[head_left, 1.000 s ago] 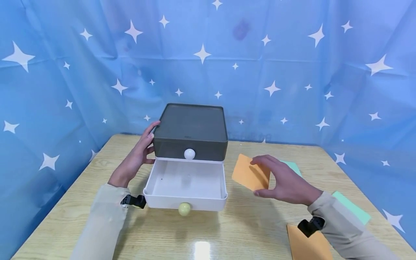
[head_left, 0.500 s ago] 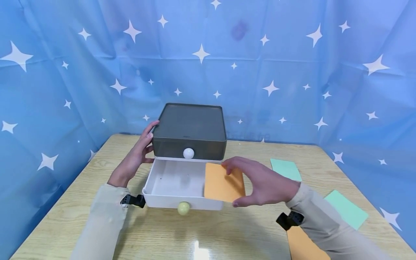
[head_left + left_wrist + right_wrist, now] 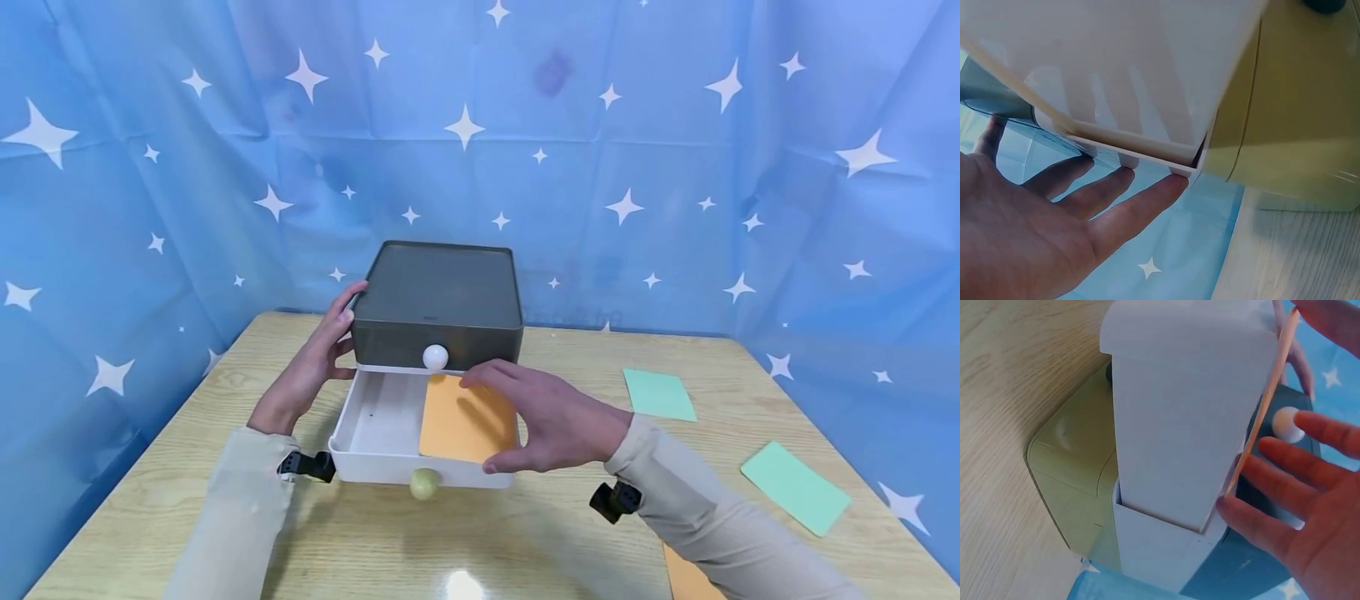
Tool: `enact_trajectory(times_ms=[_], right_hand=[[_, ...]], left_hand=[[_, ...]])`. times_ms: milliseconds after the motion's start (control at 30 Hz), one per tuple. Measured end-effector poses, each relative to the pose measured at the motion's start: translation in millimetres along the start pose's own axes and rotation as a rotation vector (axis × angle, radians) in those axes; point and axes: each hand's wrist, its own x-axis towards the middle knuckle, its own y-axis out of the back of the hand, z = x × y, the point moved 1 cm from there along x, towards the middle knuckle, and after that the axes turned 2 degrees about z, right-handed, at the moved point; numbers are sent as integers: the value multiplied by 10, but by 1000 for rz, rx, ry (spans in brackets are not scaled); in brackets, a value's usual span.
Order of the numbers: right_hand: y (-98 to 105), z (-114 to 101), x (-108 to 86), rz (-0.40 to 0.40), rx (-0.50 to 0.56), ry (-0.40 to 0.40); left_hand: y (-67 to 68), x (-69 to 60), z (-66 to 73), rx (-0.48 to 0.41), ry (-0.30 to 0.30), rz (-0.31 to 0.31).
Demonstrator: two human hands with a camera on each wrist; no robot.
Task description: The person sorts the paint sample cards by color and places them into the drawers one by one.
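A small chest has a dark grey top section with a white knob, and under it a white drawer is pulled out, with a pale green knob. My left hand rests against the chest's left side, its fingers spread, as the left wrist view shows. Over the right part of the drawer, my right hand holds an orange paper square by its edges between thumb and fingers. In the right wrist view the orange square appears edge-on above the drawer.
Two mint green sheets, one farther back and one nearer, lie on the wooden table to the right. Another orange sheet is partly under my right sleeve. A blue star-patterned cloth hangs behind the table.
My right hand has carried the orange square leftward, from the table's right side to over the drawer. My left hand has stayed against the chest.
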Motion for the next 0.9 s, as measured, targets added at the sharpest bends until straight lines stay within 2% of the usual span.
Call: enact_trajectory(times_ms=[267, 633, 800, 900], right_hand=[[-28, 8, 16, 10, -49, 14], [-76, 23, -11, 35, -60, 10], [-40, 12, -36, 46, -53, 20], [32, 12, -95, 62, -34, -7]], left_hand=[[0, -1, -3, -14, 0, -8], [-11, 7, -1, -25, 4, -12], [-3, 4, -5, -11, 2, -8], [-7, 5, -10, -14, -1, -7]])
